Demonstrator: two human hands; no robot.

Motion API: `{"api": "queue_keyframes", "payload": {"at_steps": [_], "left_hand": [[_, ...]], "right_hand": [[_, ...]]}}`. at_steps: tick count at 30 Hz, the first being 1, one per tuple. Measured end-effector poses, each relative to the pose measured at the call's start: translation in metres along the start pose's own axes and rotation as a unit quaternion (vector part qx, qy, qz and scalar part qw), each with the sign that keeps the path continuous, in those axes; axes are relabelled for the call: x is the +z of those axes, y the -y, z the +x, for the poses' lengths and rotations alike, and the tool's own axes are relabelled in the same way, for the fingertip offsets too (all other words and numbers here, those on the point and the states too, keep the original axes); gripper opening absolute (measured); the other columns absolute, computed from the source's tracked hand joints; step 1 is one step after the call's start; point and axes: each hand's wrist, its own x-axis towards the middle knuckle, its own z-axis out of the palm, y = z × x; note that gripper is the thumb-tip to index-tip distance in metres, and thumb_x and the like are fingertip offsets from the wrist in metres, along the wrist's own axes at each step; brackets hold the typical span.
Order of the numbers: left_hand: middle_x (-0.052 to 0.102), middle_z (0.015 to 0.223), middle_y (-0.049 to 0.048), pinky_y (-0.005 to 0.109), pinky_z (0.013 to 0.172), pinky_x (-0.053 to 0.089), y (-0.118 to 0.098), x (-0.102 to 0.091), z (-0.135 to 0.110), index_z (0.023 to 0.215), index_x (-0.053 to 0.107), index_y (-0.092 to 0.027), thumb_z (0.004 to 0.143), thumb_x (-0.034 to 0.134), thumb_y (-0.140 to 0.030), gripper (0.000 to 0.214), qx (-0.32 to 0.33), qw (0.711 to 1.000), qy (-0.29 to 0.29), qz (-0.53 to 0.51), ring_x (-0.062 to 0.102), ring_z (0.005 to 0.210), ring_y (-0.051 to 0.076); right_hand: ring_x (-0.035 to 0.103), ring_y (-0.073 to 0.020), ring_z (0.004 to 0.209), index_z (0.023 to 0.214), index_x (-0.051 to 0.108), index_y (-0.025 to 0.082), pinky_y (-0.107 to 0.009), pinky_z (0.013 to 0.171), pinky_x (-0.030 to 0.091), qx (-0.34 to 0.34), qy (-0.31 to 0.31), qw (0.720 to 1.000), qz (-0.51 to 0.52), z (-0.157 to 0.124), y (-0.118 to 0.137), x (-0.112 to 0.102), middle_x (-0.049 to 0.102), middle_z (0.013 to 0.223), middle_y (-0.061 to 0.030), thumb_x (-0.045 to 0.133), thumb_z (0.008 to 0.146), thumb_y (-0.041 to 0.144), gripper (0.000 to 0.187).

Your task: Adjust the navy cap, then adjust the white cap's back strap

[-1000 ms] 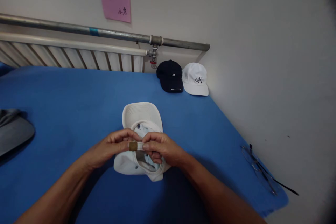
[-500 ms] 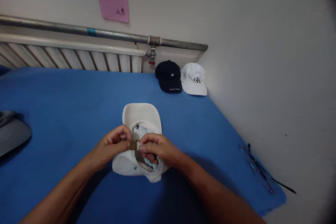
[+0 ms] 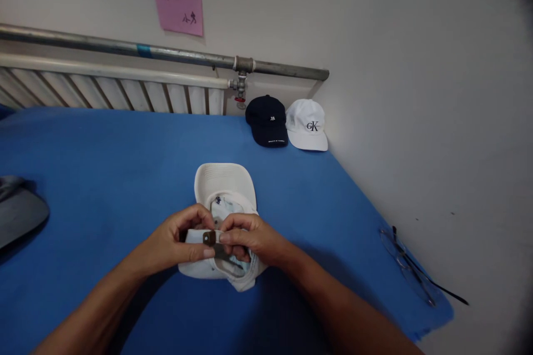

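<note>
Pale white fabric makes up the baseball cap [image 3: 225,178] that lies on the blue counter [image 3: 104,177] between the two hands, its hollow facing up and its curved brim pointing away from the person. Dark stitching shows inside the crown, just beyond the fingers.

At the back of this cap, the right hand [image 3: 255,236] is closed in a pinch: thumb and forefinger grip the narrow white strap [image 3: 217,237] right beside a small, dark brown clasp [image 3: 209,238] with a shiny dot on it. Its other fingers curl beneath, over the cap's opening.

The left hand [image 3: 177,239] is partly open around the clasp. Its thumb reaches along the near side, below the clasp, and its forefinger arches over the far side, with a gap between the two. Whether its hidden fingers grip the cloth from behind cannot be told.

Farther back, a navy cap with small white lettering [image 3: 266,120] sits beside a white cap with a black "CK"-like monogram [image 3: 306,122]. A grey cap [image 3: 23,213] is cut off at the left edge, and thin-framed glasses with dark temples [image 3: 412,264] lie at the counter's right edge.
</note>
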Motion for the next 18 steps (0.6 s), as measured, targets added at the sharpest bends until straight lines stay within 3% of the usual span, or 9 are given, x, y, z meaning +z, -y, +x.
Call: {"api": "queue_keyframes", "payload": {"at_steps": [11,18], "left_hand": [[0.068,0.083,0.0013,0.026,0.072,0.049,0.005,0.004,0.001,0.094,0.066,-0.021,0.076,0.074,-0.024,0.020,0.039,0.997,-0.043,0.041,0.062,0.077,0.015],[0.065,0.084,0.0006,0.025,0.070,0.049,0.006,0.012,-0.001,0.093,0.059,-0.021,0.074,0.074,-0.025,0.025,0.083,0.980,-0.131,0.121,0.061,0.079,0.016]], "right_hand": [[0.045,-0.0046,0.043,0.078,0.060,0.016,-0.016,0.038,0.032,-0.001,0.011,1.000,0.025,0.002,-0.004,-0.004,0.060,0.060,0.0039,0.073,0.072,0.032,0.021],[0.043,-0.0039,0.041,0.078,0.062,0.016,-0.016,0.036,0.030,-0.010,0.028,0.996,0.080,0.002,-0.006,-0.008,0.059,0.059,0.0042,0.074,0.071,0.030,0.020]]}}
